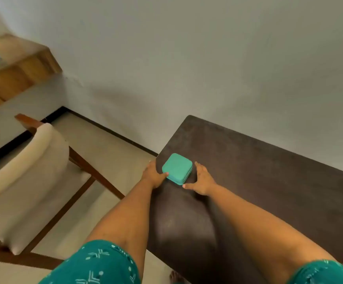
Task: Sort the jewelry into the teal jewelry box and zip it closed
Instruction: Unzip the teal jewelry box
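1. box [177, 168]: teal, square, rounded corners, smooth matte lid, closed.
2. table [269, 181]: dark brown, faintly mottled top; the box sits at its far left corner.
3. left hand [153, 174]: thumb on the box's near left corner, fingers curled round the left side.
4. right hand [202, 181]: spread beside the box's right edge; contact unclear.
5. room: plain grey wall [187, 58], pale floor [109, 144], cream cushioned chair [23, 181] with a wooden frame.
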